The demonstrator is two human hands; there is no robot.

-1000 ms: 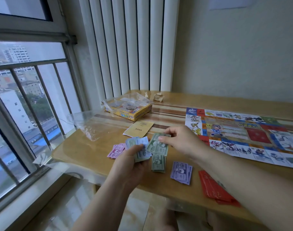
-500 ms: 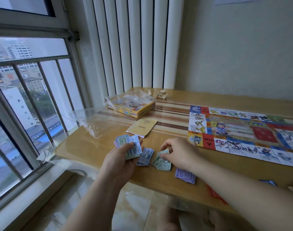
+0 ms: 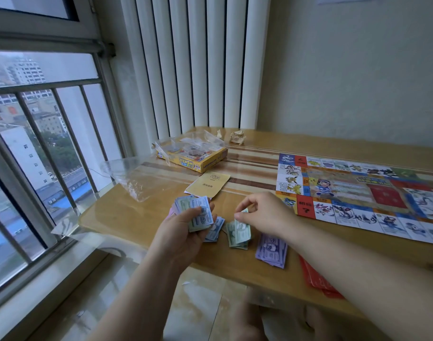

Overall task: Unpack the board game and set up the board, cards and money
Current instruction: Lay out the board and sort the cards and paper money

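The left grip point(image 3: 183, 237) holds a fanned wad of notes point(image 3: 198, 214), with the thumb curled over its face and the fingers behind. The right grip point(image 3: 264, 212) is narrow: thumb and forefinger pinch the far edge of a green note point(image 3: 245, 212) just above the green pile point(image 3: 238, 236), which lies directly under that grip.

Between the two grips, and partly tucked under the left one, lies a blue pile point(image 3: 215, 233). A sliver of pink notes point(image 3: 172, 211) peeks out on the far left side of the wad (whether they are held or lying flat, I cannot tell). Just right of the green pile, below the right wrist, sits a purple pile point(image 3: 272, 251). Further right, partly hidden by the forearm, red cards point(image 3: 316, 279) lie at the near edge of the surface point(image 3: 126, 217).

Beyond both grips a yellow booklet point(image 3: 208, 184) lies flat. Past it sits the box point(image 3: 193, 156), yellow-sided, with clear plastic loose over its top. Left of the booklet lies a sheet of clear wrap point(image 3: 136, 178). To the right of the right grip, close to its knuckles, the board point(image 3: 358, 195) is spread open and flat.

Behind the box sit scraps of crumpled paper point(image 3: 237, 137). White vertical slats point(image 3: 198, 65) stand at the back, and a barred window point(image 3: 38, 134) fills the left.
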